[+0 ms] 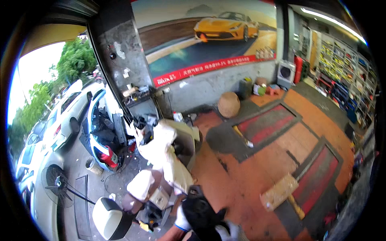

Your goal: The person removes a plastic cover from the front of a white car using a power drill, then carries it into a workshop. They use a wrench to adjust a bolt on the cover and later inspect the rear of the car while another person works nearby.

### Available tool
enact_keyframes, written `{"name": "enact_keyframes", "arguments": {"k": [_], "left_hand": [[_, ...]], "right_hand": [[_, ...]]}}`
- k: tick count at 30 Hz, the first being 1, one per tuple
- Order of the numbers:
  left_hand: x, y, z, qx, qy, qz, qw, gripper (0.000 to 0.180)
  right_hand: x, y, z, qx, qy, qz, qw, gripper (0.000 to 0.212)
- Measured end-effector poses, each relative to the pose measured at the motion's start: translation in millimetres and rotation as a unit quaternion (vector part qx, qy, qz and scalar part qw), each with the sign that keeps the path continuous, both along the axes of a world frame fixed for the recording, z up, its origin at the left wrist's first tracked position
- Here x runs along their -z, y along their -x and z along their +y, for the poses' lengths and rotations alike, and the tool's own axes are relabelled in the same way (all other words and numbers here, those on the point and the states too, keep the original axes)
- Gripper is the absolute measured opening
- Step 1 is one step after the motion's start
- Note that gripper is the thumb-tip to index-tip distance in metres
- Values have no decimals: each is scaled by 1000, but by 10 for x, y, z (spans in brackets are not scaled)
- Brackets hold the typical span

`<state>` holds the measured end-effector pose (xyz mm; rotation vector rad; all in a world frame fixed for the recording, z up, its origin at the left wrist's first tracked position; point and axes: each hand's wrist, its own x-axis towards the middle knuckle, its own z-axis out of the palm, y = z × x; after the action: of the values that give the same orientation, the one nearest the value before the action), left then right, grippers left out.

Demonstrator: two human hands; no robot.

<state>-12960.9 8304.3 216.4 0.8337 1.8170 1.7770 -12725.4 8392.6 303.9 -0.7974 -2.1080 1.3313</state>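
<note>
At the lower middle, a black moulded part (200, 213) with a hole near its upper end is held up in front of my body. I cannot make out exactly what kind of part it is. My left hand (183, 219), in a white glove, is closed against its left side; the fingers are partly hidden behind it. My right hand (229, 232), also in a pale glove, is by its lower right, cut off at the picture's edge, so its fingers are unclear. Just left of my hands stands a scooter (159, 197) with a white rear box (107, 220).
Beyond the scooter is a bin (185, 140) with a cream cover (165, 150). A standing fan (59, 182), a bucket (93, 165) and parked cars (66, 124) are left. On the right floor lie a board (279, 192) and a yellow-handled tool (243, 135). Shelves (345, 64) line the far right.
</note>
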Motion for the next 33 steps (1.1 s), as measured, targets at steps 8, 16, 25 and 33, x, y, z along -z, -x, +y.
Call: {"name": "enact_keyframes", "arguments": {"k": [8, 16, 25, 33], "left_hand": [[-763, 406, 4627, 255, -36, -163, 952, 39], [-530, 308, 9163, 370, -225, -571, 698, 65], [-1381, -407, 13251, 179, -44, -493, 850, 59], [-989, -777, 16720, 225, 0, -394, 891, 50]], "right_hand": [[-517, 388, 3739, 133, 257, 22, 957, 35], [-622, 204, 8157, 159, 122, -90, 976, 29], [-939, -380, 12339, 165, 132, -192, 958, 46], [-839, -446, 15707, 238, -44, -264, 934, 39]]}}
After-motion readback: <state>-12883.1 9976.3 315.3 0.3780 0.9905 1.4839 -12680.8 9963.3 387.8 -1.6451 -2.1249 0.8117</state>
